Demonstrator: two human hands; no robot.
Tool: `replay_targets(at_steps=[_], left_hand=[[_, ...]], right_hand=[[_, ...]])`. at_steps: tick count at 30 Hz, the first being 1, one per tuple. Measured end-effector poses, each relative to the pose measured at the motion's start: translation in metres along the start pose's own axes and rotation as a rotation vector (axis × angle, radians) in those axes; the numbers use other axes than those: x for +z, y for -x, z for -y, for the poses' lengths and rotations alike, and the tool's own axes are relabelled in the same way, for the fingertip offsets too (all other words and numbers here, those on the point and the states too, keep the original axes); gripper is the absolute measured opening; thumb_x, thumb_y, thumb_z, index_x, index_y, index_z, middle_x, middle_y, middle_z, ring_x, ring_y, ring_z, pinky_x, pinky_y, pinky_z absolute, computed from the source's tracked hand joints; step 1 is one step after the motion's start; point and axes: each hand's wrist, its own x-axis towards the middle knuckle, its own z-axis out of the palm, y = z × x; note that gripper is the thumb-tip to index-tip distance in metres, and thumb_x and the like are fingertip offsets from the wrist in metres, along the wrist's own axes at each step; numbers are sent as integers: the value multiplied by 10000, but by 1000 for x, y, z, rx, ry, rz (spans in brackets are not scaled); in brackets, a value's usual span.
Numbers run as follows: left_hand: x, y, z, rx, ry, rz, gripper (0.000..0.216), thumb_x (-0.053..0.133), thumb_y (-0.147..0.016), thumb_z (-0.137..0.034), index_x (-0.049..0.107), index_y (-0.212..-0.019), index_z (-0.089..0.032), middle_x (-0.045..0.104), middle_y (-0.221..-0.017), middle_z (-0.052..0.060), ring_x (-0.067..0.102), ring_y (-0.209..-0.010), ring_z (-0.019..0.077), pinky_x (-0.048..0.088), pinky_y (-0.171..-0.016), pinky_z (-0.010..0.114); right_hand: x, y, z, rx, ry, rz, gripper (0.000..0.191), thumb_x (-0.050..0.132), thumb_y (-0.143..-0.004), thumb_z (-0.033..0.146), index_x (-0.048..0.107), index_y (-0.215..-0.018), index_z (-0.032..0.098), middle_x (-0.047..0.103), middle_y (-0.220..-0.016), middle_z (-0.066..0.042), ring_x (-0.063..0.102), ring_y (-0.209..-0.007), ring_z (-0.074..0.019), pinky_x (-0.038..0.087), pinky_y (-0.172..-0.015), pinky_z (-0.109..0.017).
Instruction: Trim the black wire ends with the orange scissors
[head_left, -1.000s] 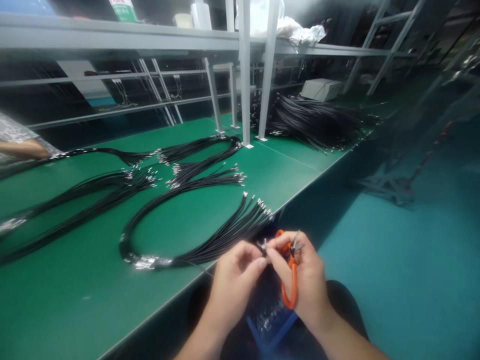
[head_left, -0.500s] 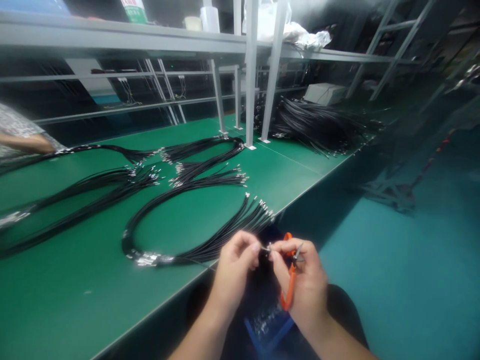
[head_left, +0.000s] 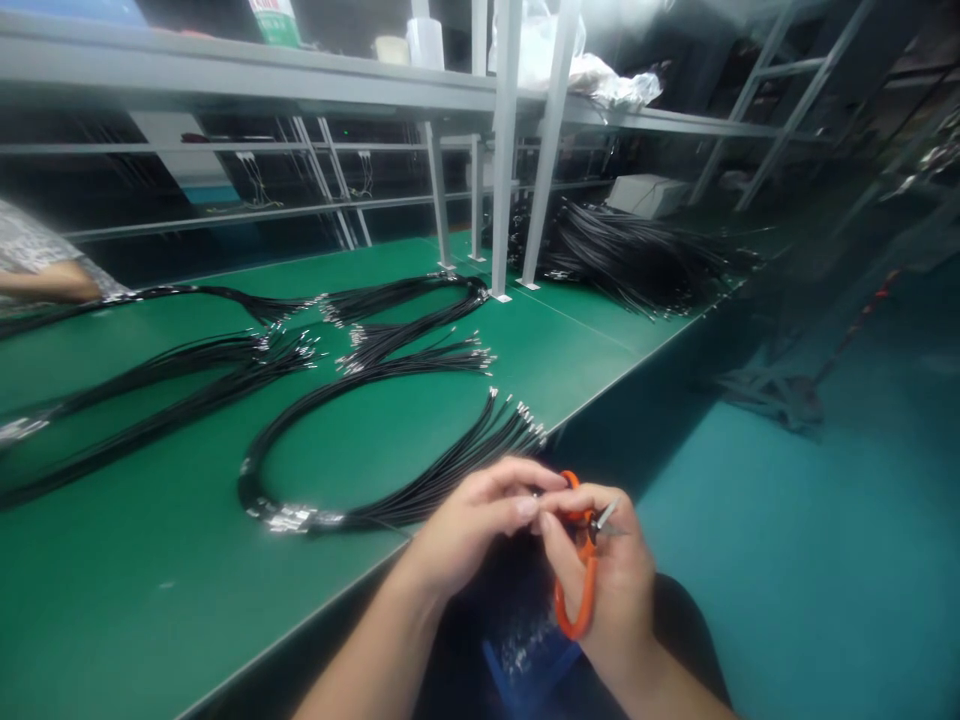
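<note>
My left hand (head_left: 487, 510) is closed, its fingertips pinched against those of my right hand over the edge of the table. A thin strand from the black cable bundle (head_left: 442, 490) runs behind my left hand; its end seems to be in the pinch, where a small shiny bit shows, mostly covered. Orange-handled scissors (head_left: 577, 605) hang in my right hand (head_left: 619, 560), their short blades pointing out to the right. Its thumb and forefinger press together at the pinch. The bundle curves in a loop on the green table, with silvery tape at its bend and metal terminals at its ends.
More cable bundles (head_left: 180, 390) lie at left, and a big black cable pile (head_left: 637, 250) at the back. Shelf posts (head_left: 506, 150) rise from the green table (head_left: 112, 620). A blue bin (head_left: 517, 680) with small bits sits below my hands. Another person's arm (head_left: 52, 283) is at far left.
My left hand has moved right and its fingers now meet my right fingertips, covering the small piece that showed between them. The scissors have tilted slightly in my right hand.
</note>
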Motion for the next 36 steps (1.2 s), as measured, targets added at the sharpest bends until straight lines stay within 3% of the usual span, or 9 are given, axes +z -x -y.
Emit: replay_targets(at_steps=[4,10,15,19,23,25,27,31,36], left_hand=[[-2,-5,3,30,115,24,31,674,-730,-137,677,-759,-128,591,-857,43,509,-658,101,391,-617,224],[1,-2,15,53,133,-124,86,658,-747,-155,598,-687,-143,562,-757,3,507,-613,89,411,-618,229],[0,14,6,378,-684,-413,149,547,-847,-127,651,-927,-197,631,-975,48,591,-900,158,463,-800,271],[4,18,9,713,-1265,-400,319,563,-815,-62,639,-1094,-197,637,-1120,106,610,-997,208,488,-847,321],[3,16,16,907,-1453,-431,268,604,-792,-68,677,-1008,-210,689,-1030,104,651,-857,212,507,-731,310],[1,16,15,813,-1412,-468,239,588,-809,-88,687,-968,-237,692,-1024,86,648,-873,216,495,-755,315],[1,17,11,600,-1267,-504,209,565,-834,-123,684,-948,-251,684,-1017,70,639,-886,211,483,-768,306],[10,19,6,228,-879,-374,107,584,-835,-199,643,-921,-222,680,-879,33,623,-773,180,468,-693,264],[18,15,11,132,-613,-360,74,600,-825,-237,636,-789,-183,653,-758,13,579,-710,154,432,-667,241]], right_hand=[[1,2,-2,10,2,-41,272,644,-776,71,535,-939,259,652,-845,22,665,-717,-116,547,-645,-199],[1,-1,2,33,-14,-49,220,618,-803,94,518,-914,255,643,-829,21,657,-714,-119,552,-660,-221],[0,-3,2,34,29,-65,207,619,-804,95,524,-900,251,642,-835,24,648,-715,-103,544,-688,-205],[-1,-3,0,-23,118,-61,222,621,-799,90,530,-928,246,648,-856,15,659,-752,-106,544,-709,-196],[-1,-3,0,-121,167,-73,237,625,-782,65,530,-922,232,657,-848,10,667,-759,-114,547,-725,-207],[-1,-4,1,-125,165,-82,233,626,-782,68,531,-920,231,654,-851,6,667,-763,-123,549,-721,-223],[-2,-6,2,-75,146,-83,213,620,-794,89,531,-922,234,644,-856,5,662,-739,-123,551,-699,-232],[0,-9,6,-8,100,-115,177,628,-795,125,529,-891,235,627,-825,11,653,-705,-120,554,-655,-227],[0,-9,1,-135,189,-131,228,639,-775,88,539,-917,237,652,-839,2,670,-751,-146,562,-704,-272]])
